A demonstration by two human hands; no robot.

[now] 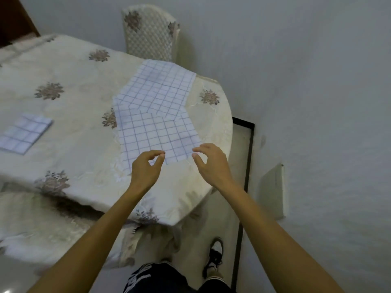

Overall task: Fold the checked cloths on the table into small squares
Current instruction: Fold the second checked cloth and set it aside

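Near the tabletop's right edge, I hold my left hand (146,166) and right hand (208,158) empty, fingers parted, at the near edge of the unfolded cloth (156,115), which stretches lengthwise away from me.

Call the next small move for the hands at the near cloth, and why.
Probably pinch the near edge of the unfolded checked cloth. Left hand and right hand hover at that edge, fingers curled but apparently gripping nothing; the cloth lies flat, while a folded checked cloth sits aside.
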